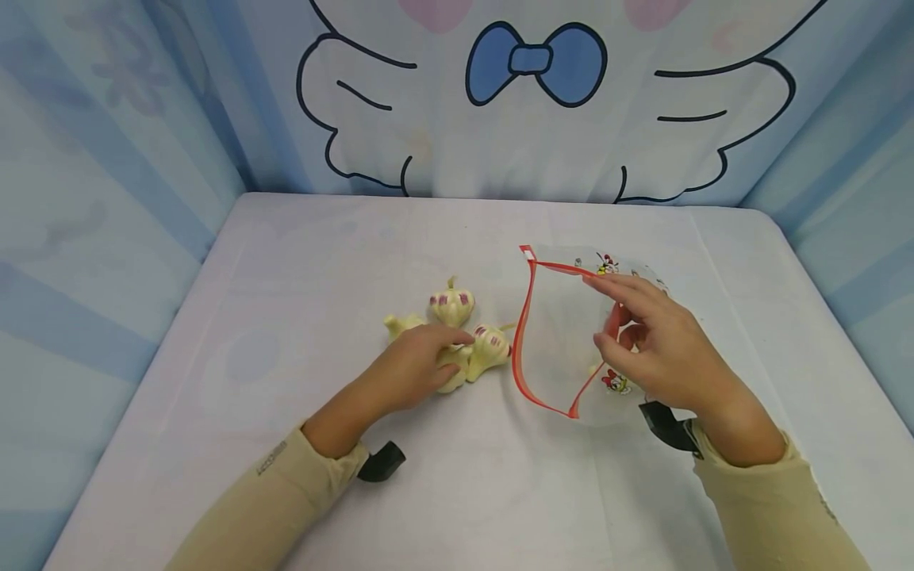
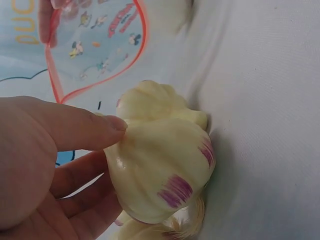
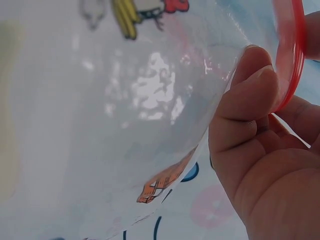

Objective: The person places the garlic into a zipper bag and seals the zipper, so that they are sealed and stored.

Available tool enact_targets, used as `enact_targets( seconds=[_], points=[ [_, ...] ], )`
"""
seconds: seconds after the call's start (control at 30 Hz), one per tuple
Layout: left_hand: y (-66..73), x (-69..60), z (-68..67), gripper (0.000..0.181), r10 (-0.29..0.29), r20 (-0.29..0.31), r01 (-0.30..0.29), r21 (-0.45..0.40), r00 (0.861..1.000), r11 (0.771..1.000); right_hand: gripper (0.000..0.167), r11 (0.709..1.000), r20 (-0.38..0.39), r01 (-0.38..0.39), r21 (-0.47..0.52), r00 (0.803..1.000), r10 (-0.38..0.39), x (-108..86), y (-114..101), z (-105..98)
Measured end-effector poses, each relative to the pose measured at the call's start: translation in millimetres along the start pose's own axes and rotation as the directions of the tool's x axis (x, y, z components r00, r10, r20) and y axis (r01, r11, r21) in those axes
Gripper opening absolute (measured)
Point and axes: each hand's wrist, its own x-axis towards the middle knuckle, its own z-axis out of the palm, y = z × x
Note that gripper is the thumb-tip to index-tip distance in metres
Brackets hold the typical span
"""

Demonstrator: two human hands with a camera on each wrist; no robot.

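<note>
- Bag (image 1: 564, 325), clear with cartoon prints, red rim (image 1: 517, 353) gaping wide to the left; it's up in the right hand (image 1: 646, 341), over the table (image 1: 321, 262), and whether it touches down, I can't tell!
- And that right hand, at the bag's right side: fingers curled in, pinching the bag at its edge.
- Across to the left hand (image 1: 407, 369), left of the bag: thumb on top, fingers at the side, pinching one garlic (image 2: 160, 170), purple streaks (image 2: 176, 191) showing.
- More garlic left of the bag: one (image 1: 491, 349) just beside it, one (image 1: 451, 307) farther off, one (image 1: 400, 325) farthest out.
</note>
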Motion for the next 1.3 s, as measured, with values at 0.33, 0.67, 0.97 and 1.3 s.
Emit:
enact_targets(
  seconds=[0.33,0.67,0.97,1.3],
  points=[
    [2.3,-3.1,-1.1,0.027,0.030,-0.007,-0.030,0.053,1.000,0.998,0.065,1.000,-0.003,-0.004,0.001,1.000,0.004,-0.6,0.5,-0.2],
    [9.4,-7.3,-8.0,0.024,-0.002,-0.013,0.003,0.097,1.000,0.995,0.066,1.000,-0.003,-0.002,0.001,1.000,0.002,-0.3,0.7,0.1],
    [17.9,-9.0,-15.1,0.025,0.007,-0.027,-0.004,0.109,1.000,0.994,0.065,1.000,-0.003,-0.002,0.003,1.000,0.002,-0.1,0.3,0.2],
    [27.5,-14.8,-23.3,0.020,0.058,-0.070,-0.050,0.104,0.996,0.993,0.064,1.000,-0.004,0.000,0.015,1.000,0.000,-0.1,0.4,0.6]
  ],
)
